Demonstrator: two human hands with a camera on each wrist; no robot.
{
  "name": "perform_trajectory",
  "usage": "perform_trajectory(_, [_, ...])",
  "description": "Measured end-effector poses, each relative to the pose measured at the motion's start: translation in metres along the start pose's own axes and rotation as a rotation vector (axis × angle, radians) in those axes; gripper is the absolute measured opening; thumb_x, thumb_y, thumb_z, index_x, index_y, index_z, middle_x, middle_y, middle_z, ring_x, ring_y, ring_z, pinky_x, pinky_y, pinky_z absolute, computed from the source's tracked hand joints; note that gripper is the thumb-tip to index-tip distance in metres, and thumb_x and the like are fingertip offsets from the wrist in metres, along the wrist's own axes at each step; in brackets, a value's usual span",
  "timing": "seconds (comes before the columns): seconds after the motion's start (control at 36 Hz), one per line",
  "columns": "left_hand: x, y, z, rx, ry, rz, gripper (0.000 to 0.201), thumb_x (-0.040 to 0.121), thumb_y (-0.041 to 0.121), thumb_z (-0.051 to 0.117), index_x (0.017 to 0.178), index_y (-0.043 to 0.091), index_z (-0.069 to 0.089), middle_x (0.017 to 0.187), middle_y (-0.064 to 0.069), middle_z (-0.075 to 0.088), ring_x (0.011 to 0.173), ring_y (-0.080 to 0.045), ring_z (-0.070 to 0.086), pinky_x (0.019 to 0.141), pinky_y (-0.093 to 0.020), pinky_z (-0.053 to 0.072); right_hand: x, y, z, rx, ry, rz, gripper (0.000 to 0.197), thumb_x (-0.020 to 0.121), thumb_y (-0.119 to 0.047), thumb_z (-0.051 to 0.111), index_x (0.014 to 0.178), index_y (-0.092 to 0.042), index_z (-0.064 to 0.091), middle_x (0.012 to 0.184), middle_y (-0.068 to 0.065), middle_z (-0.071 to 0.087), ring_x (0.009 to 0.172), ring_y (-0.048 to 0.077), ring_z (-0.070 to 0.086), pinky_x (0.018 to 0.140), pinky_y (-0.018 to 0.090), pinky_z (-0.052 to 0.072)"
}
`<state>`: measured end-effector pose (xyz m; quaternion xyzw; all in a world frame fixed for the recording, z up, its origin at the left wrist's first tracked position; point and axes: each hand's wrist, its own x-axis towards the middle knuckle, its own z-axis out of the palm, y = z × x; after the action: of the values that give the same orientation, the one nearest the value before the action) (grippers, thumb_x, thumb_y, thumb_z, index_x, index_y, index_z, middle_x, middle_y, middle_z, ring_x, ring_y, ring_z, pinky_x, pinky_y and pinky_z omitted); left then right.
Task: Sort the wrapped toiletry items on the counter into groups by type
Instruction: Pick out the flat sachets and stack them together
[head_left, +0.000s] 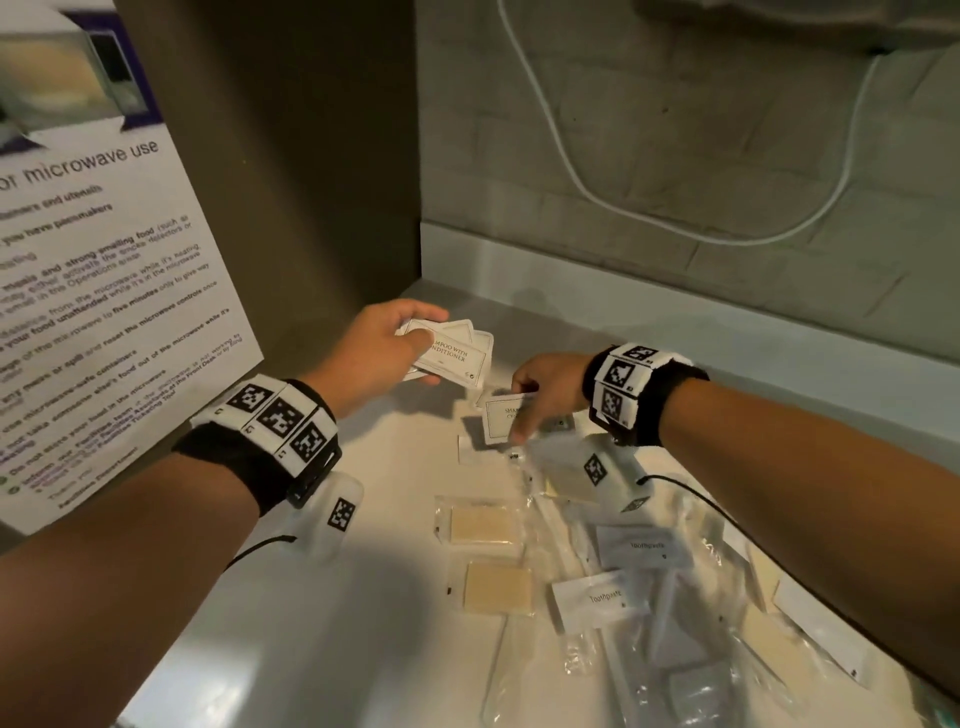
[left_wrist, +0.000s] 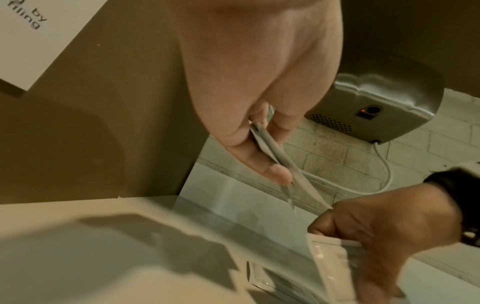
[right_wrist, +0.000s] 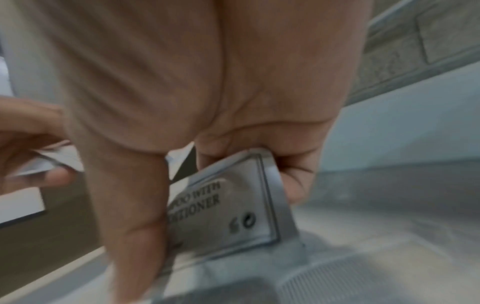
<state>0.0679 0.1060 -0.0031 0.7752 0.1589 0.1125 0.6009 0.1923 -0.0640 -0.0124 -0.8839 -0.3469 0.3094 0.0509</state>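
Note:
My left hand (head_left: 423, 356) grips a fanned stack of white shampoo-with-conditioner sachets (head_left: 457, 353) above the counter's back left corner; the left wrist view shows the stack (left_wrist: 303, 185) edge-on. Just to its right and lower, my right hand (head_left: 522, 415) pinches a single white shampoo sachet (head_left: 498, 418), whose label (right_wrist: 241, 195) faces the right wrist camera. Two tan soap bars in clear wrap (head_left: 483, 525) (head_left: 498, 590) lie on the white counter (head_left: 311, 623). Two white toothpaste sachets (head_left: 644, 545) (head_left: 597, 597) lie among clear-wrapped toothbrushes (head_left: 670, 613).
A brown side panel (head_left: 291, 182) with a microwave-use notice (head_left: 104, 260) stands at the left. A white cable (head_left: 571, 182) loops on the brick wall behind. A steel hand dryer (left_wrist: 376, 107) hangs above. More wrapped items lie at the near right (head_left: 826, 639).

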Motion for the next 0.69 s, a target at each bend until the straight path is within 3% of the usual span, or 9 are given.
perform_trajectory(0.11, [0.004,-0.001,-0.002,0.002,0.004,-0.001,0.028,0.097,0.000,0.048,0.115,0.014,0.063,0.114,-0.016,0.068,0.095,-0.022,0.069,0.061,-0.025,0.060,0.021,0.005,0.003,0.007,0.121,0.069,0.023,0.079,-0.019,0.071,0.099,-0.018,0.061,0.096,-0.002,0.061,0.092,0.020,0.058,0.077,0.028,0.046])
perform_trajectory(0.19, [0.005,0.000,-0.003,-0.003,0.016,0.001,0.027,0.097,0.000,0.048,0.113,0.017,0.063,0.114,-0.015,0.067,0.094,-0.021,0.069,0.058,-0.023,0.059,0.029,0.001,0.007,0.009,0.144,0.093,0.041,0.074,-0.022,0.077,0.110,-0.018,0.058,0.101,-0.001,0.062,0.094,0.022,0.059,0.080,0.030,0.048])
perform_trajectory(0.25, [0.005,0.000,-0.004,-0.012,0.020,-0.002,0.027,0.097,0.000,0.048,0.112,0.017,0.064,0.113,-0.015,0.068,0.094,-0.021,0.070,0.059,-0.023,0.059,0.033,-0.002,0.009,-0.053,0.152,0.119,0.061,0.069,-0.034,0.078,0.123,-0.021,0.054,0.112,0.001,0.063,0.101,0.026,0.061,0.089,0.036,0.051])
perform_trajectory(0.31, [0.005,-0.001,-0.005,-0.013,0.015,0.001,0.028,0.097,0.000,0.048,0.114,0.015,0.063,0.111,-0.014,0.068,0.091,-0.018,0.070,0.057,-0.021,0.058,0.116,0.055,0.026,-0.152,0.163,0.143,0.079,0.053,-0.054,0.076,0.125,-0.033,0.051,0.114,-0.009,0.061,0.099,0.029,0.063,0.086,0.044,0.054])
perform_trajectory(0.36, [0.004,-0.004,-0.007,-0.006,0.007,0.010,0.028,0.097,0.000,0.047,0.115,0.015,0.063,0.109,-0.013,0.069,0.086,-0.015,0.070,0.055,-0.020,0.056,0.169,0.087,0.036,-0.248,0.122,0.081,0.088,0.035,-0.068,0.076,0.117,-0.052,0.047,0.105,-0.021,0.057,0.085,0.027,0.065,0.074,0.048,0.056])
perform_trajectory(0.42, [0.003,-0.007,-0.008,-0.010,0.008,0.006,0.028,0.097,0.000,0.048,0.114,0.016,0.063,0.108,-0.012,0.070,0.088,-0.015,0.071,0.058,-0.022,0.057,0.147,0.066,0.032,-0.277,0.104,0.133,0.065,0.054,-0.057,0.077,0.114,-0.044,0.055,0.105,-0.011,0.060,0.085,0.026,0.063,0.076,0.041,0.055])
perform_trajectory(0.47, [0.002,-0.010,-0.009,-0.024,0.010,-0.007,0.027,0.097,0.001,0.049,0.112,0.018,0.064,0.108,-0.011,0.070,0.090,-0.016,0.071,0.062,-0.025,0.059,0.069,0.012,0.014,-0.296,0.097,0.103,0.044,0.068,-0.044,0.070,0.109,-0.032,0.063,0.100,-0.001,0.055,0.087,0.024,0.059,0.077,0.034,0.051])
perform_trajectory(0.64, [-0.001,-0.011,-0.007,0.005,-0.014,-0.008,0.029,0.098,0.002,0.049,0.103,0.026,0.065,0.109,-0.008,0.069,0.094,-0.017,0.070,0.070,-0.030,0.061,0.030,-0.006,0.020,-0.192,0.068,0.036,0.036,0.069,-0.037,0.068,0.104,-0.030,0.061,0.098,-0.010,0.062,0.092,0.020,0.063,0.085,0.033,0.054])
perform_trajectory(0.69, [-0.002,-0.010,-0.008,0.017,-0.023,-0.003,0.031,0.098,0.001,0.048,0.102,0.027,0.065,0.111,-0.010,0.068,0.095,-0.019,0.070,0.071,-0.032,0.061,0.023,-0.012,0.025,-0.151,0.112,-0.012,0.020,0.072,-0.029,0.068,0.086,-0.029,0.053,0.084,-0.013,0.055,0.084,0.017,0.059,0.073,0.027,0.052])
